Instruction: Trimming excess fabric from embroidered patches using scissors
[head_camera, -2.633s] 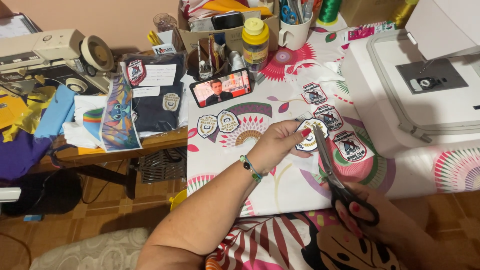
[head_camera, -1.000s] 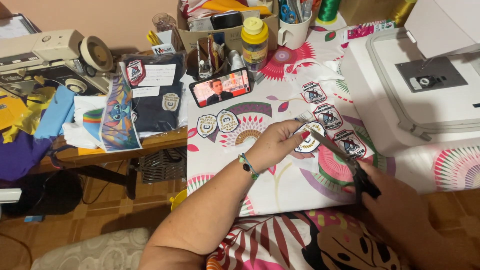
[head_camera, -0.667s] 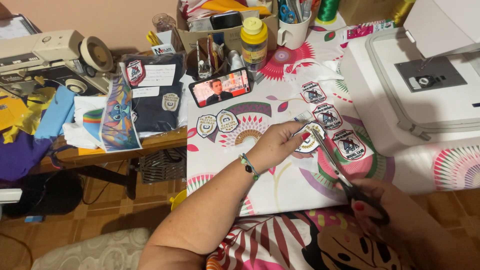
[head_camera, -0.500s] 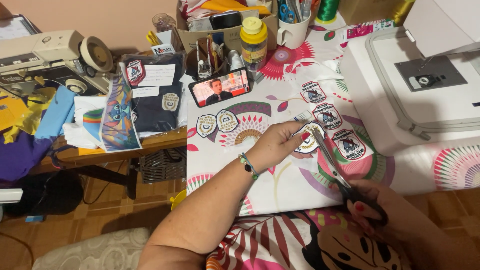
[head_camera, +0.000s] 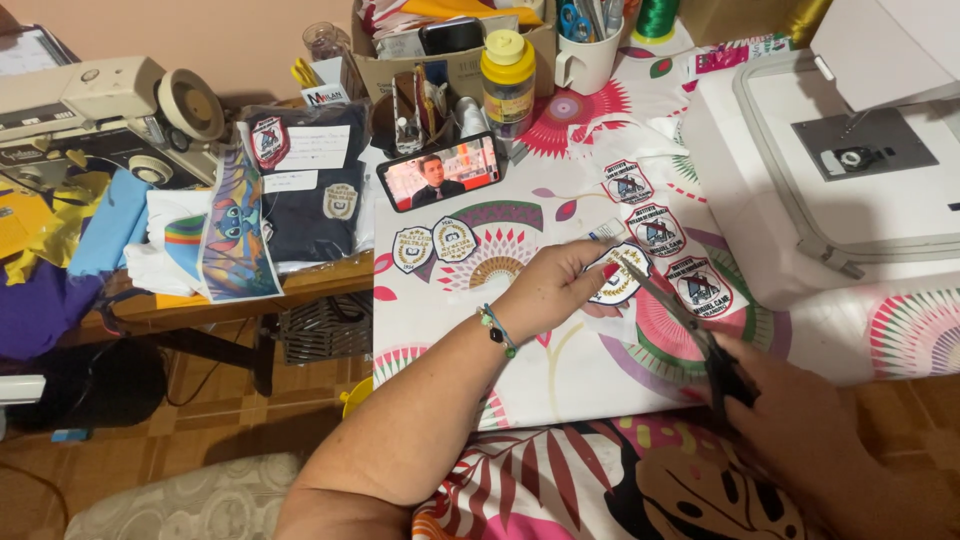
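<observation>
You sit at a table spread with a flowered cloth (head_camera: 560, 370), a white embroidery machine (head_camera: 840, 170) filling its right end. On the cloth in front of you lie the finished pieces: two round-topped badges (head_camera: 433, 245) side by side near the phone (head_camera: 440, 172), and three shield-shaped patches (head_camera: 655, 230) in a loose diagonal toward the machine, all lying flat and already free of backing as far as the view shows. That puts you well along, judging by the count: five done, one in hand.

Your left hand (head_camera: 560, 290) pinches the current patch (head_camera: 615, 285) between thumb and fingertips, fingers closed narrowly on its edge, holding it just above the cloth beside the lowest shield patch. Your right hand (head_camera: 800, 420) is wrapped through the handles of the scissors (head_camera: 680, 325), gripping them firmly; the blades run up to the patch's right edge, with the tips at its border. Whether the blades are parted or closed is too fine to tell. A little white fabric shows around the patch's lower edge, so some trimming looks left.
</observation>
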